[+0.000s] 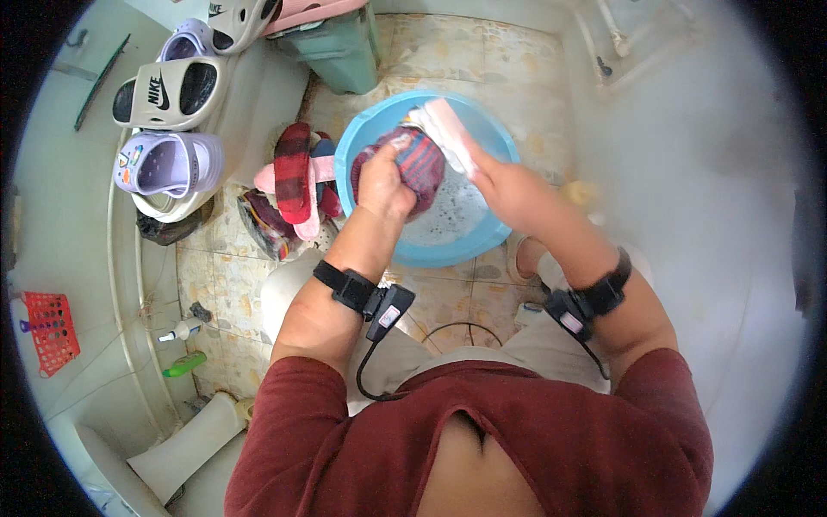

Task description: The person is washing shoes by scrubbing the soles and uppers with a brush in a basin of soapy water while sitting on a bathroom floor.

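My left hand (382,184) grips a striped red and blue-grey cloth item (423,165), apparently a slipper, above a light blue plastic basin (446,255). Its far side is hidden. In my right hand (513,190) is a scrub brush (447,126) with a pale pink back and white bristles, slightly blurred. The bristles are close against the far right edge of the cloth item. Below both hands, cloudy water with suds (452,210) fills the basin's bottom.
Red plaid slippers (294,174) and other footwear lie piled left of the basin. Clogs (169,165) and Nike slides (171,94) stand on a ledge at left. Behind is a green bin (336,55). A green bottle (185,364) and sink pedestal (187,446) are at lower left.
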A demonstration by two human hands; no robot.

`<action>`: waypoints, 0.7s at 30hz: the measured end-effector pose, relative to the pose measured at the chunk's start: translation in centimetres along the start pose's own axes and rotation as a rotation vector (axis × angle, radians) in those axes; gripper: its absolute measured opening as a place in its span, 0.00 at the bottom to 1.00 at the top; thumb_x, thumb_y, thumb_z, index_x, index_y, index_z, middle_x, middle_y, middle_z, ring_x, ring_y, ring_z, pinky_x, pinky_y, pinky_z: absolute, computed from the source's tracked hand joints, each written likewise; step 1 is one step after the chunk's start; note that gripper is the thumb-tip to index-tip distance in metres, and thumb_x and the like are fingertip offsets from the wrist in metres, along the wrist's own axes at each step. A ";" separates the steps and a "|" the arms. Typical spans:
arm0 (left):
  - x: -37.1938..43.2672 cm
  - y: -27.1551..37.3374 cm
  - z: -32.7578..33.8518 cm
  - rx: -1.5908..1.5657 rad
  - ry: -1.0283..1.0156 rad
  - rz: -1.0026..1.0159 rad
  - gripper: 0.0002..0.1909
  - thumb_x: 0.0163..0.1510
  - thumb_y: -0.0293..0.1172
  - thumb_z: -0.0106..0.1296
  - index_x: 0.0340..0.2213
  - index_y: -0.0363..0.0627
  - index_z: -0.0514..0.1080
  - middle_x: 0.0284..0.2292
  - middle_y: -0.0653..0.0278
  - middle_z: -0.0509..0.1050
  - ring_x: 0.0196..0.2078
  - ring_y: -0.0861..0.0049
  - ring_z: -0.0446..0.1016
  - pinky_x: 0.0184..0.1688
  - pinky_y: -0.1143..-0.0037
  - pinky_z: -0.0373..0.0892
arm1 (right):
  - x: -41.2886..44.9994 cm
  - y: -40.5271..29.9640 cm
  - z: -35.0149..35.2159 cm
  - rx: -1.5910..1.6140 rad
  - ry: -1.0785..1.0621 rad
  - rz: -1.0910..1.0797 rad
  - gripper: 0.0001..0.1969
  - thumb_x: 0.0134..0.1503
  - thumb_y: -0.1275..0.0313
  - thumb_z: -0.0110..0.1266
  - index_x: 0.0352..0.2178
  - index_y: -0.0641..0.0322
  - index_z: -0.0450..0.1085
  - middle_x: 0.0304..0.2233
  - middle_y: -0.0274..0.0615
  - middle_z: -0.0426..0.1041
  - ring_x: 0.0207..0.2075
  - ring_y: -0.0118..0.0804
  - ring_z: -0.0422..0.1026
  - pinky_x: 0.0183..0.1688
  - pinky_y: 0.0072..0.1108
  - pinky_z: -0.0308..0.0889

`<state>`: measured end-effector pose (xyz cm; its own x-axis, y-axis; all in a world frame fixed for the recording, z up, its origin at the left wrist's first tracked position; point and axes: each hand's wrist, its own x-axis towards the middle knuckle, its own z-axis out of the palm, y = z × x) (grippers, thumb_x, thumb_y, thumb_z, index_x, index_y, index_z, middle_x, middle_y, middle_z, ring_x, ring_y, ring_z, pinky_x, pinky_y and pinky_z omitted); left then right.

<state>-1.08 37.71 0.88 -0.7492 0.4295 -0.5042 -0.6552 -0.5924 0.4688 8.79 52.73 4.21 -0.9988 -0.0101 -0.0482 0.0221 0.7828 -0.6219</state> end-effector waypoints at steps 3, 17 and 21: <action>-0.1 0.7 0.3 0.120 -0.069 -0.009 0.12 0.44 0.24 0.45 0.34 0.36 0.65 0.31 0.57 0.70 0.32 0.68 0.70 0.35 0.71 0.67 | 0.2 -0.7 -1.5 -0.073 -0.069 0.090 0.26 0.52 0.66 0.38 0.52 0.49 0.44 0.21 0.57 0.67 0.24 0.54 0.66 0.29 0.36 0.61; -0.5 -0.7 -0.8 0.195 -0.134 -0.021 0.14 0.42 0.22 0.43 0.35 0.34 0.64 0.32 0.56 0.69 0.32 0.66 0.70 0.37 0.69 0.67 | 1.3 -0.3 -1.3 -0.055 -0.105 0.119 0.23 0.53 0.65 0.36 0.52 0.45 0.46 0.24 0.54 0.67 0.26 0.51 0.67 0.30 0.33 0.62; 0.6 1.8 -0.8 0.144 -0.169 -0.025 0.19 0.41 0.26 0.45 0.39 0.37 0.62 0.38 0.57 0.68 0.39 0.67 0.68 0.44 0.69 0.62 | -0.5 -1.7 -2.2 -0.018 -0.223 0.144 0.23 0.53 0.66 0.36 0.52 0.45 0.45 0.25 0.55 0.67 0.26 0.52 0.67 0.30 0.34 0.62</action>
<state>-2.60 36.37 0.90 -0.7301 0.5585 -0.3938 -0.6719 -0.4817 0.5626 9.12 52.79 6.97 -0.9509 -0.0328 -0.3078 0.1609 0.7972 -0.5819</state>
